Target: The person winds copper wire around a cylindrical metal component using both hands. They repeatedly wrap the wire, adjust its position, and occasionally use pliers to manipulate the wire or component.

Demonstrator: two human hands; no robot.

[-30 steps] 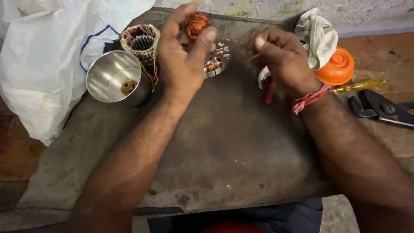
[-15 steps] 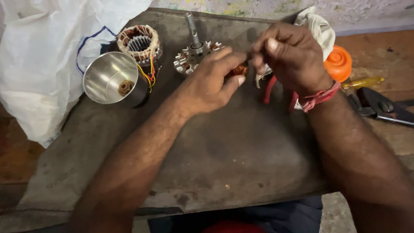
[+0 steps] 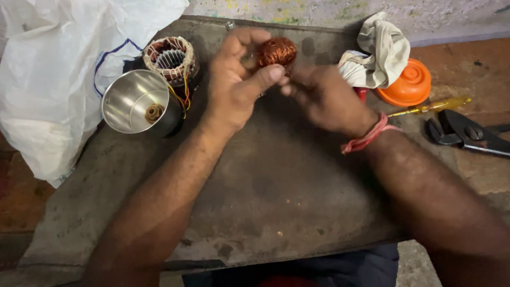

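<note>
- Head view: one copper-wound armature [image 3: 277, 51] sits at the slab's far edge, gripped by the left hand [image 3: 236, 79]; half a second ago it lay lower, between both hands.
- The right hand [image 3: 324, 98] pinches at it with blurred fingertips, so work on the winding goes on.
- Left: one stator coil [image 3: 171, 57], one steel cup [image 3: 137, 102], one white bag [image 3: 48, 79].
- Right: one rag [image 3: 380, 50], one orange cap [image 3: 410, 84], one screwdriver [image 3: 433, 106], one pliers [image 3: 467, 133].

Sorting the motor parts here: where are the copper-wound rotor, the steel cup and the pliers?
copper-wound rotor [image 3: 277, 51], head view, on its copper winding.
steel cup [image 3: 123, 101], head view, on its inner wall.
pliers [image 3: 463, 133], head view, on the jaw near the pivot.
</note>
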